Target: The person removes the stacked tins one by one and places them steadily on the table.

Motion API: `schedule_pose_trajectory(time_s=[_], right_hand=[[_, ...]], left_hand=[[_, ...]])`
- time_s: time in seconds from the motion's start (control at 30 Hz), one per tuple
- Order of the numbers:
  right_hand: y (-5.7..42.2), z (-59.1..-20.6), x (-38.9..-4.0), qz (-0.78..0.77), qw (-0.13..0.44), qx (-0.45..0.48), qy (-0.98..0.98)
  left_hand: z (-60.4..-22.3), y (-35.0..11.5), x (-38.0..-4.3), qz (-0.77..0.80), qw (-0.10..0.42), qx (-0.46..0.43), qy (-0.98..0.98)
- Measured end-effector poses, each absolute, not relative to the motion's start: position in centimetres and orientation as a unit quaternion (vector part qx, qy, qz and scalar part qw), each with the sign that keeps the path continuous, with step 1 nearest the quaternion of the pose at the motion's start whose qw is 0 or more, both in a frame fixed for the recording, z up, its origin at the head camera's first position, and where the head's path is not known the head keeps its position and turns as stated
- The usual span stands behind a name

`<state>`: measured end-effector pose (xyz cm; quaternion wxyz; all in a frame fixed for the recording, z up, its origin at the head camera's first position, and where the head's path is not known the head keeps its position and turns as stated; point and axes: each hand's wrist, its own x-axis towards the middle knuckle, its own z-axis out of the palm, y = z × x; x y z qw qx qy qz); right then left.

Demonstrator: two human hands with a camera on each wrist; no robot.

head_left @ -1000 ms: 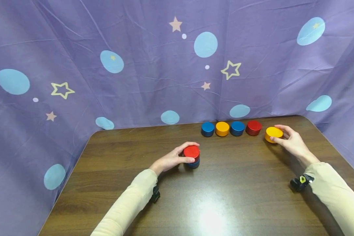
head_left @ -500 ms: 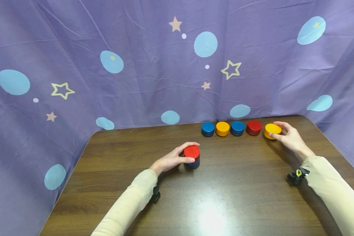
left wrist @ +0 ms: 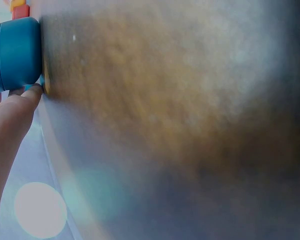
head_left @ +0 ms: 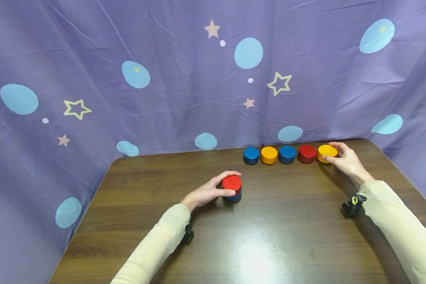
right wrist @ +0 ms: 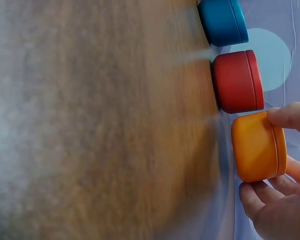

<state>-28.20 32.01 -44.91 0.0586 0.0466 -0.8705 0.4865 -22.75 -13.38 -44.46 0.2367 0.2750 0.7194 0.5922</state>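
My left hand (head_left: 210,191) holds a small round red tin (head_left: 232,182), thumb on the near side and fingers on the far side. That red tin sits on top of a blue tin (head_left: 234,198), which shows large in the left wrist view. At the back right, my right hand (head_left: 348,161) grips a yellow lidded tin (head_left: 326,153) between thumb and fingers. The yellow tin stands upright at the right end of a row, just right of a red tin (head_left: 307,154). In the right wrist view a narrow gap shows under the yellow tin (right wrist: 255,147).
Leftward from the red tin, the row along the table's back edge continues with a blue tin (head_left: 287,155), a yellow tin (head_left: 269,156) and another blue tin (head_left: 251,156). A purple patterned curtain (head_left: 170,118) hangs right behind the brown wooden table (head_left: 156,173).
My right hand has carried the yellow tin away from me and slightly left, up beside the red tin in the row. The left hand and its stack have stayed in place.
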Motion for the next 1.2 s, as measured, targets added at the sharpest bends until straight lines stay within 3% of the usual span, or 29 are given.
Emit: schedule_pose_trajectory(time_s=[1.2], right_hand=[[32.7,-44.4,-28.5,0.505,0.036,0.054,-0.861]], left_hand=[[-44.5,-13.3,-22.9,0.595,0.243,0.274,0.715]])
